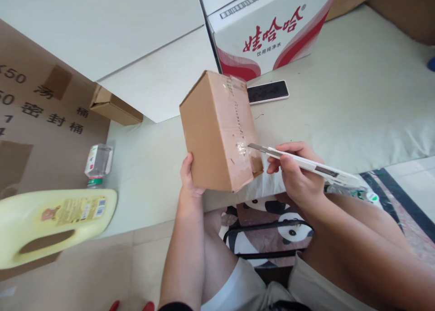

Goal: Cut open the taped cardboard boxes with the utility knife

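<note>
My left hand (189, 177) grips the near lower corner of a small brown cardboard box (210, 134), holding it tilted above the edge of a pale mat. Clear tape runs along the box's top seam. My right hand (296, 174) holds a white utility knife (302, 162) with its blade out. The blade tip rests against the taped seam near the box's near right edge.
A phone (268, 91) lies face up on the pale mat (356, 98) behind the box. A white and red printed carton (268, 25) stands beyond it. At left are a yellow jug (50, 225), a small clear bottle (98, 163) and large brown cardboard (41, 116). My knees sit below.
</note>
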### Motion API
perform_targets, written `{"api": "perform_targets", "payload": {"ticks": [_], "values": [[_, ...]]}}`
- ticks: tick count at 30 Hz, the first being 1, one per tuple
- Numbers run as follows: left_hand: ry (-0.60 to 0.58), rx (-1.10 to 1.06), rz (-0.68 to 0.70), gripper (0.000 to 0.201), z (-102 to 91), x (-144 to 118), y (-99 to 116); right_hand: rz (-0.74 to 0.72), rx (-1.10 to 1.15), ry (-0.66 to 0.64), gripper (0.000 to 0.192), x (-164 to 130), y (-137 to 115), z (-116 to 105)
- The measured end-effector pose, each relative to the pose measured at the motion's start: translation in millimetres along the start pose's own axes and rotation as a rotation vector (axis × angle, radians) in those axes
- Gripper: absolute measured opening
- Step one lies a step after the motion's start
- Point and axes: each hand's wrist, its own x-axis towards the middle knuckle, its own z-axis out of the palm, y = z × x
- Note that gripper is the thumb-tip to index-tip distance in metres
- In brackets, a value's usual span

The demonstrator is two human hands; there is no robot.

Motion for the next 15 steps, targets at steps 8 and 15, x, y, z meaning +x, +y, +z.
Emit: {"api": "perform_targets", "payload": {"ticks": [8, 15], "values": [[0.017, -0.009, -0.015, 0.041, 1.2, -1.6, 0.3, 0.024, 0.032, -0.023, 0.019, 0.1, 0.9, 0.2], [0.023, -0.028, -0.031, 0.036, 1.3, -2.5, 2.0, 0.048, -0.017, -0.056, 0.018, 1.0, -1.3, -1.8]]}}
